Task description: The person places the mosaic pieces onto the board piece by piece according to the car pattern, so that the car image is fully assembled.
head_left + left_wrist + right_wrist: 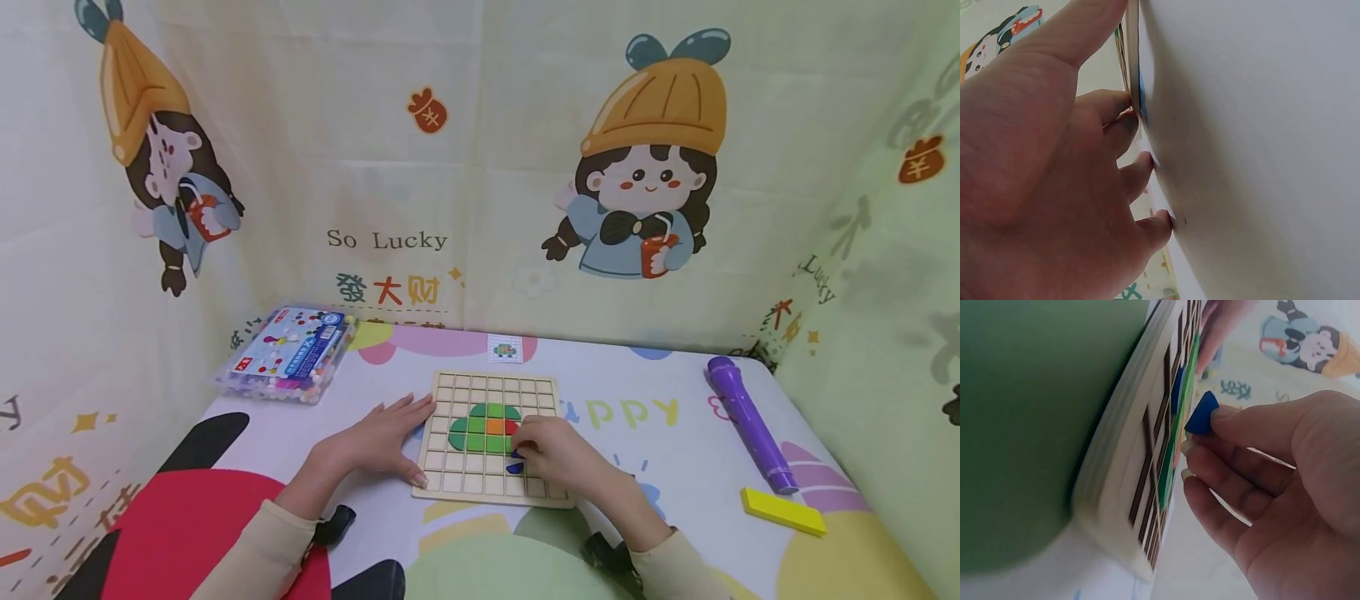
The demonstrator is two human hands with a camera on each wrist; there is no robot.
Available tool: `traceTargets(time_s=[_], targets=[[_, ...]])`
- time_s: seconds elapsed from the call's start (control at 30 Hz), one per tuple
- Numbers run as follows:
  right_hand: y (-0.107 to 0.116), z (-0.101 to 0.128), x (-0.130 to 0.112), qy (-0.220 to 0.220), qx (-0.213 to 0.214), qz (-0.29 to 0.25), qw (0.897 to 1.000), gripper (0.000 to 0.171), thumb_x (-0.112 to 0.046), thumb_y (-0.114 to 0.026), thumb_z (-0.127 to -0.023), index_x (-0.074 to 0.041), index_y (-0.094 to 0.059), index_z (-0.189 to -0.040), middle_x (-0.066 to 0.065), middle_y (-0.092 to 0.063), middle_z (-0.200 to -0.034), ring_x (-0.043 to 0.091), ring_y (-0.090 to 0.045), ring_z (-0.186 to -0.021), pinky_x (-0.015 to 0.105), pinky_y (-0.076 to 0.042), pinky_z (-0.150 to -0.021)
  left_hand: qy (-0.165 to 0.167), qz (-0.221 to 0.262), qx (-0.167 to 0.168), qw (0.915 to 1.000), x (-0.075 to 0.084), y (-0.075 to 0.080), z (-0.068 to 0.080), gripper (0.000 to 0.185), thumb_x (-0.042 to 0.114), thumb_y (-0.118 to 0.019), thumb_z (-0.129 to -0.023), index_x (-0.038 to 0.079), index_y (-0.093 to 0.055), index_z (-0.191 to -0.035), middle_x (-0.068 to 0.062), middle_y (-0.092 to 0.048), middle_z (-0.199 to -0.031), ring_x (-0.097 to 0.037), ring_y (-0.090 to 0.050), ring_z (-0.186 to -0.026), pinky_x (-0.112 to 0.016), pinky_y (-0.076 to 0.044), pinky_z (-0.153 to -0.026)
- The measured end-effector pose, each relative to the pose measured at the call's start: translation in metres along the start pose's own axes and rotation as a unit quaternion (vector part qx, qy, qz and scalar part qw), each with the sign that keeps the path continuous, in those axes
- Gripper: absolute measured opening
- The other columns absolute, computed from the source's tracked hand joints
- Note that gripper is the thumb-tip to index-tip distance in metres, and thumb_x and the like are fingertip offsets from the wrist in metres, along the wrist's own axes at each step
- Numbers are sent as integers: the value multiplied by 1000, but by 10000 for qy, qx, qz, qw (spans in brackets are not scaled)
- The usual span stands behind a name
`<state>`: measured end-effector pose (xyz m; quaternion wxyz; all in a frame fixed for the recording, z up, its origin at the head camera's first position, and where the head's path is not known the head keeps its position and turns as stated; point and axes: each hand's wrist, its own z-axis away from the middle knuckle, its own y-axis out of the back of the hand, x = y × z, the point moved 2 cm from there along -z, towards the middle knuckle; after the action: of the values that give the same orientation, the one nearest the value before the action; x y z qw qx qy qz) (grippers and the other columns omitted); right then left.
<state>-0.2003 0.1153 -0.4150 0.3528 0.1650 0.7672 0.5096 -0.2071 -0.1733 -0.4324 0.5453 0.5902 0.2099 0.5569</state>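
Note:
A wooden grid board [487, 492] lies on the table, with green tiles [476, 425], an orange tile [495, 427] and a red tile [511, 427] set in its squares. Below them on the board is a dark blue tile [514, 468]. My left hand [378, 442] rests spread along the board's left edge, thumb near the lower corner and fingertips higher up. Between thumb and fingers, my right hand [558, 450] pinches another blue tile [1202, 414] with one curved side, close over the board's right half in the right wrist view.
A small pattern card [505, 349] lies behind the board. At the back left is a clear plastic case [288, 354] of colourful pieces. To the right lie a purple microphone-shaped stick [752, 425] and a yellow block [782, 511]. Printed cloth walls surround the table.

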Motion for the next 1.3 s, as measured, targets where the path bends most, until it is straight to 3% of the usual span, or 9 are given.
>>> traceTargets(time_s=[0.33, 1.3], targets=[[-7, -6, -9, -420, -429, 373, 9975, 13, -6, -69, -91, -15, -77, -91, -6, -71, -92, 6, -61, -86, 29, -58, -83, -56, 22, 3, 10000, 2, 2, -1, 115, 58, -86, -65, 19, -30, -157, 1, -24, -167, -33, -12, -156, -66, -12, -122], [-9, 4, -8, -323, -246, 303, 9987, 24, 3, -62, -89, -14, -79, -90, -7, -68, -90, 7, -61, -86, 27, -56, -80, 8, 40, 17, 10000, 4, 2, 2, 115, 56, -86, -65, 17, -30, -157, 0, -24, -167, -33, -13, -156, -66, -12, -121]])
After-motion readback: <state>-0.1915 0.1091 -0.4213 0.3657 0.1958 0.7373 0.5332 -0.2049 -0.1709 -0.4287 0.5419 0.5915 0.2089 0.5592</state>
